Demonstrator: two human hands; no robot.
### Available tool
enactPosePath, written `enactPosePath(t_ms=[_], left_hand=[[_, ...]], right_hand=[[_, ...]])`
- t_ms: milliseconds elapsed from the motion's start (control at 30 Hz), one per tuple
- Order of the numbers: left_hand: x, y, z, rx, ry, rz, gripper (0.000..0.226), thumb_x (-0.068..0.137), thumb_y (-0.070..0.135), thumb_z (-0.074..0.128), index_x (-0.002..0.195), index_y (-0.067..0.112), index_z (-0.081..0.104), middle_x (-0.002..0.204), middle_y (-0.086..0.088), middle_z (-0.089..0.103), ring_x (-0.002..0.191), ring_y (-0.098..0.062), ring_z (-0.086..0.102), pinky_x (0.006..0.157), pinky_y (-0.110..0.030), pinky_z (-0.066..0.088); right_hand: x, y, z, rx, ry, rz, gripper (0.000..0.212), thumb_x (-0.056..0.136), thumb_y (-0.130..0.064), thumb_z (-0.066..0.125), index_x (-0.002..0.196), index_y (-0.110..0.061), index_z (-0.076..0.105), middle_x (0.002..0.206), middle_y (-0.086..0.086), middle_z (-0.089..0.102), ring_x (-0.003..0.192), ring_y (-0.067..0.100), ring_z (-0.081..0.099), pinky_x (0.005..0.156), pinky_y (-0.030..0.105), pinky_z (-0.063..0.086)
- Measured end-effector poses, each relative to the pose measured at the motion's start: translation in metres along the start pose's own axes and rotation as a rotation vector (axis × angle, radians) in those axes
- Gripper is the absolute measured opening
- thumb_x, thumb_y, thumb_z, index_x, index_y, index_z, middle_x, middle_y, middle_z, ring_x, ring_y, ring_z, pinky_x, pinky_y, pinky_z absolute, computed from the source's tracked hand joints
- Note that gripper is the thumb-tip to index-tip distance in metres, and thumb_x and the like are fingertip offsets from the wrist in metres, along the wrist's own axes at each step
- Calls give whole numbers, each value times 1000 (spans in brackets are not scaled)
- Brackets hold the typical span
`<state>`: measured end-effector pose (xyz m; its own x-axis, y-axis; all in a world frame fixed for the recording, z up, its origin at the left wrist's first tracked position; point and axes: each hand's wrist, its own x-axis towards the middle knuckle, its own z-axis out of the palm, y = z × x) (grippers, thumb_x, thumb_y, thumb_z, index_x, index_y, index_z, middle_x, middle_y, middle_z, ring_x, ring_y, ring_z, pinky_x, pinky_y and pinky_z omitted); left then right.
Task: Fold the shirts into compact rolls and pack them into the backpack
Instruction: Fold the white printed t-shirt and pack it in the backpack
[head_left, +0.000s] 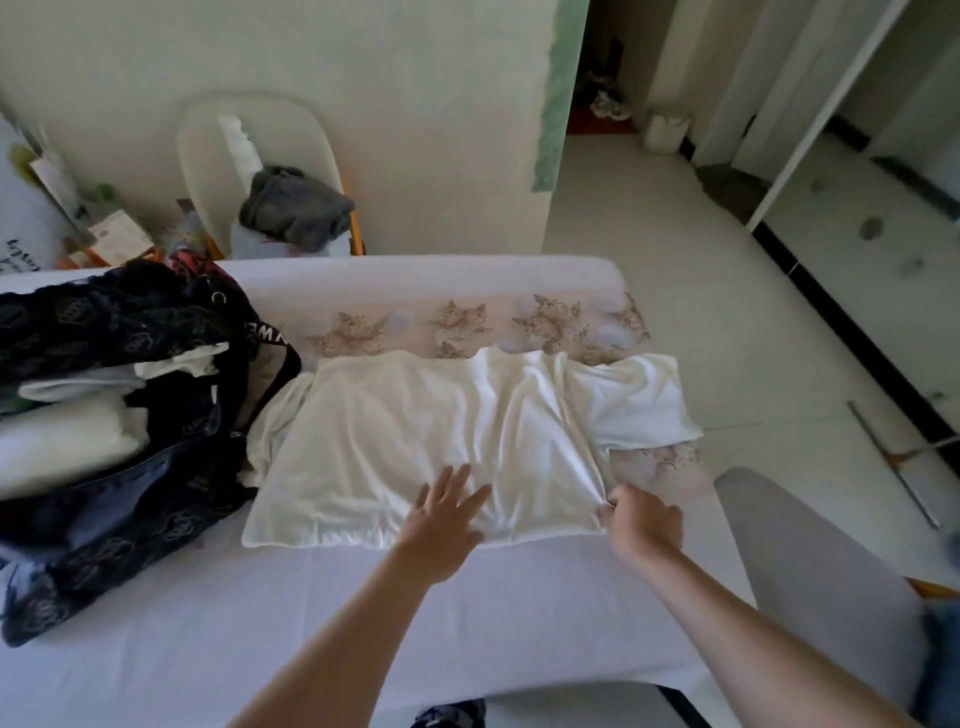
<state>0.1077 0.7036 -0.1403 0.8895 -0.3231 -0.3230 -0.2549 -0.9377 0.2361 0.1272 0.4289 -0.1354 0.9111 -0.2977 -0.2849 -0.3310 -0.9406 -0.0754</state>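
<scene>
The white cotton shirt (415, 431) is being pinned by the flat left hand (447, 514) and its side pinched by the right hand (644, 522), likely for an inward fold.

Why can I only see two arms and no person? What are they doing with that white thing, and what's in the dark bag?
There is no machine here. A person wears a camera on their head, so this one picture looks down at their own arms, just as they see them. In front of them is a table covered with a pale cloth. A white shirt lies spread out on it. The left hand presses flat on the shirt with straight fingers. The right hand pinches the shirt's edge. On the left sits an open dark backpack, and white rolled-up clothes lie inside it. Behind the table stands a white chair with grey clothes heaped on it.
</scene>
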Motion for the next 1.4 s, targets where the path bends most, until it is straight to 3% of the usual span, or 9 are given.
enactPosePath(t_ms=[133,267,367,500,700,833,1133,1267,1400], left_hand=[[5,12,1,109,-169,43,77,91,62,46,151,53,-1,157,8,-30,143,-20,-24,115,-59,5],[18,14,-15,104,25,143,59,79,64,30,131,48,53,146,8,39,136,-18,31,110,-38,24],[46,23,-26,54,143,218,53,86,55,26,104,33,70,118,9,56,114,-18,49,97,-33,39],[97,34,-43,-109,168,190,30,97,31,42,116,29,64,122,6,55,120,-16,45,103,-32,35],[169,31,-63,-44,236,227,34,97,21,45,129,27,57,134,5,50,126,-17,42,105,-32,33],[212,14,-77,43,277,162,47,99,25,47,146,26,38,142,0,43,127,-23,44,101,-38,39],[273,13,-89,-313,488,24,19,98,14,46,102,14,65,96,-6,64,79,-29,62,57,-30,43],[259,42,-60,-64,342,572,27,93,19,47,113,18,66,117,-4,64,106,-27,59,86,-42,52],[266,45,-47,102,43,376,55,104,41,29,155,27,19,165,5,7,151,-19,4,121,-44,9]], right_hand=[[-5,28,-7,239,85,48,11,92,-30,53,83,-24,56,86,-4,70,93,26,65,79,35,33],[-12,46,-5,159,-89,94,12,83,-38,55,84,-26,54,87,-9,63,93,23,63,76,35,33],[0,34,-11,250,94,18,14,71,-23,60,82,-28,53,83,-9,54,84,22,58,73,34,35],[36,1,-21,387,260,-9,10,85,-14,58,92,-17,65,92,2,64,86,29,62,73,37,46],[107,-38,-25,250,136,30,39,97,-45,47,124,-18,56,114,5,61,102,29,61,86,41,48],[144,-53,-23,180,173,45,33,93,-48,47,97,-20,65,91,1,68,89,27,65,78,37,39],[172,-38,-11,212,450,117,9,93,-19,58,96,-12,60,93,11,62,85,36,60,72,41,42],[158,-30,4,98,431,-293,36,94,-21,51,129,-13,56,138,11,52,124,32,50,94,46,42],[153,-4,11,105,203,-226,66,97,-44,24,152,-8,34,161,11,30,149,29,28,114,52,32]])
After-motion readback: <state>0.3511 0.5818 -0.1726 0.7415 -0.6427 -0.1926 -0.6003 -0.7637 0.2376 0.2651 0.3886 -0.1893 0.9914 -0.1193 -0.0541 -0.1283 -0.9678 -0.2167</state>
